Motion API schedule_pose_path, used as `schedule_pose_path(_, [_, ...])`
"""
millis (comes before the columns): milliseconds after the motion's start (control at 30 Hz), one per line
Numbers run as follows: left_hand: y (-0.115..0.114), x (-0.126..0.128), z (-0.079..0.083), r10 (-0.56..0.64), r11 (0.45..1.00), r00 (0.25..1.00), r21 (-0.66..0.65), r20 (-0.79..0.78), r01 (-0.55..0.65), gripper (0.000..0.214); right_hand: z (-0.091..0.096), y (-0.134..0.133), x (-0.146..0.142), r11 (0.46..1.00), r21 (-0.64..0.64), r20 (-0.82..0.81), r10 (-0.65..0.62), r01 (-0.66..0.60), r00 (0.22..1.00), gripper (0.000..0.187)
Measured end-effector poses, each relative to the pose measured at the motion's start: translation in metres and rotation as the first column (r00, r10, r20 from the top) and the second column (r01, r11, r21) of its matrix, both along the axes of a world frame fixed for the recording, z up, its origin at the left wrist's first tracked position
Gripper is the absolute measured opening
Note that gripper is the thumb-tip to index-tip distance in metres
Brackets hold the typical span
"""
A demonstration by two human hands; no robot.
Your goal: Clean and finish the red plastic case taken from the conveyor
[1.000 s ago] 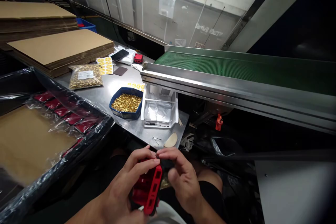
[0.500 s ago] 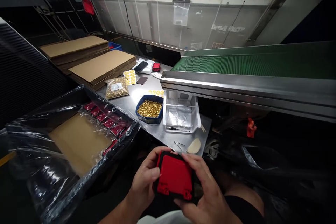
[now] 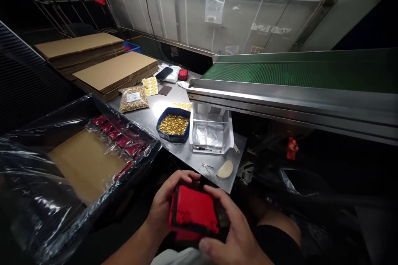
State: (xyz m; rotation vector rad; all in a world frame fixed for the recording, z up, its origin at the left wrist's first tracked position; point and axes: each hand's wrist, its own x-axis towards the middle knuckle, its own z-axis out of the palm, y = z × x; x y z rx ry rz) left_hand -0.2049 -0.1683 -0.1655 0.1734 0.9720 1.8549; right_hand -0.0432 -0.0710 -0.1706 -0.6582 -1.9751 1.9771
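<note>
— Hands first. What do you see?

— Both hands are closed on one red and black part (image 3: 193, 213), held low over the person's lap, just in front of the near edge of the table (image 3: 199, 161). The left hand (image 3: 163, 207) wraps its left side, fingers curled over the top edge. The right hand (image 3: 234, 232) cups the right side and underside, thumb lying along the bottom. The red face points up at the camera; a black rim borders it.

— Anything between the hands and the table?

— No, nothing stands in the way. Nearest on the table are a small metal clip (image 3: 207, 167) and a pale half-round piece (image 3: 225, 169), just beyond the fingertips.

— Further back?

— A blue tray of brass-coloured bits (image 3: 173, 124), beside it a white tray (image 3: 211, 133) holding clear bags. Behind those, a bag of the same brass bits (image 3: 133, 98), yellow sticker sheets (image 3: 149, 85), a phone (image 3: 164, 73).

— Sides?

— To the left, a plastic-lined box (image 3: 77, 165) with a cardboard sheet and a row of red parts along its far wall. To the right, a green conveyor (image 3: 295, 74), overhanging the table's far end. Flat cardboard stacks (image 3: 115, 70) rest at the back left.
</note>
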Motion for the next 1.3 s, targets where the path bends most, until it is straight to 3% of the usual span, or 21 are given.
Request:
schedule_pose_path(33, [-0.001, 0.000, -0.001, -0.069, 0.996, 0.995, 0.068, 0.070, 0.064, 0.038, -0.001, -0.001, -0.002, 0.966, -0.252, -0.008, 0.061, -0.061, 0.998, 0.069])
schedule_pose_path(67, [-0.002, 0.000, -0.003, -0.156, 0.982, 0.974, 0.132, 0.166, 0.135, 0.048, -0.002, -0.003, -0.005, 0.864, -0.488, -0.032, 0.128, -0.127, 0.991, 0.064])
schedule_pose_path(100, [-0.003, 0.000, -0.005, -0.242, 0.962, 0.934, 0.189, 0.264, 0.196, 0.058, -0.003, -0.006, -0.009, 0.722, -0.667, -0.066, 0.189, -0.184, 0.980, 0.070])
schedule_pose_path(133, [-0.004, 0.002, -0.007, -0.300, 0.946, 0.888, 0.227, 0.348, 0.230, 0.065, -0.005, -0.008, -0.013, 0.584, -0.780, -0.100, 0.240, -0.225, 0.966, 0.085])
schedule_pose_path(167, [-0.005, 0.003, -0.010, -0.321, 0.941, 0.855, 0.241, 0.407, 0.239, 0.068, -0.007, -0.010, -0.018, 0.483, -0.840, -0.121, 0.279, -0.248, 0.953, 0.100])
schedule_pose_path(200, [-0.006, 0.005, -0.013, -0.306, 0.947, 0.846, 0.233, 0.436, 0.222, 0.068, -0.009, -0.011, -0.022, 0.430, -0.867, -0.121, 0.308, -0.252, 0.944, 0.109])
schedule_pose_path(233, [-0.007, 0.006, -0.016, -0.258, 0.962, 0.862, 0.203, 0.437, 0.185, 0.067, -0.013, -0.011, -0.026, 0.434, -0.869, -0.094, 0.325, -0.236, 0.941, 0.113])
schedule_pose_path(267, [-0.009, 0.007, -0.019, -0.187, 0.979, 0.890, 0.157, 0.417, 0.132, 0.065, -0.017, -0.009, -0.030, 0.513, -0.835, -0.033, 0.319, -0.202, 0.947, 0.112])
schedule_pose_path(300, [-0.010, 0.007, -0.022, -0.104, 0.992, 0.918, 0.101, 0.382, 0.070, 0.063, -0.024, -0.006, -0.033, 0.665, -0.730, 0.065, 0.295, -0.156, 0.953, 0.106])
schedule_pose_path(333, [-0.012, 0.006, -0.024, -0.025, 0.999, 0.940, 0.044, 0.341, 0.011, 0.064, -0.031, -0.001, -0.035, 0.834, -0.540, 0.180, 0.242, -0.110, 0.953, 0.097])
schedule_pose_path(367, [-0.014, 0.005, -0.026, 0.039, 0.999, 0.953, -0.009, 0.301, -0.038, 0.067, -0.039, 0.006, -0.037, 0.960, -0.269, 0.286, 0.151, -0.072, 0.946, 0.086])
schedule_pose_path(400, [-0.016, 0.003, -0.028, 0.086, 0.996, 0.960, -0.055, 0.267, -0.074, 0.071, -0.049, 0.014, -0.039, 0.998, 0.039, 0.356, 0.031, -0.048, 0.934, 0.071])
schedule_pose_path(467, [-0.020, -0.002, -0.028, 0.137, 0.986, 0.964, -0.122, 0.229, -0.111, 0.076, -0.068, 0.032, -0.044, 0.866, 0.498, 0.382, -0.183, -0.035, 0.906, 0.045])
schedule_pose_path(500, [-0.021, -0.004, -0.027, 0.146, 0.983, 0.963, -0.143, 0.225, -0.115, 0.076, -0.077, 0.042, -0.047, 0.795, 0.606, 0.374, -0.247, -0.033, 0.894, 0.040])
schedule_pose_path(567, [-0.023, -0.006, -0.024, 0.152, 0.981, 0.956, -0.157, 0.251, -0.115, 0.075, -0.092, 0.057, -0.052, 0.706, 0.706, 0.365, -0.300, -0.053, 0.881, 0.040])
schedule_pose_path(667, [-0.024, -0.007, -0.016, 0.150, 0.985, 0.923, -0.130, 0.353, -0.111, 0.071, -0.104, 0.070, -0.059, 0.658, 0.747, 0.363, -0.284, -0.095, 0.887, 0.022])
schedule_pose_path(767, [-0.023, -0.006, -0.009, 0.171, 0.983, 0.887, -0.135, 0.429, -0.124, 0.070, -0.098, 0.072, -0.064, 0.668, 0.739, 0.342, -0.261, -0.087, 0.903, 0.020])
schedule_pose_path(867, [-0.023, -0.005, -0.005, 0.193, 0.977, 0.866, -0.168, 0.461, -0.129, 0.073, -0.068, 0.062, -0.066, 0.755, 0.655, 0.323, -0.240, -0.033, 0.915, 0.029])
schedule_pose_path(1000, [-0.024, -0.004, -0.007, 0.189, 0.979, 0.858, -0.154, 0.478, -0.130, 0.068, -0.003, 0.035, -0.066, 0.921, 0.390, 0.209, -0.074, -0.014, 0.975, 0.027])
schedule_pose_path(1133, [-0.023, -0.002, -0.011, 0.128, 0.991, 0.866, -0.092, 0.483, -0.095, 0.066, 0.039, 0.009, -0.066, 0.914, 0.351, 0.224, 0.131, -0.205, 0.966, 0.018])
schedule_pose_path(1300, [-0.021, 0.002, -0.009, 0.137, 0.989, 0.905, -0.113, 0.402, -0.099, 0.067, 0.039, -0.005, -0.068, 0.925, 0.288, 0.324, 0.150, -0.248, 0.934, 0.018])
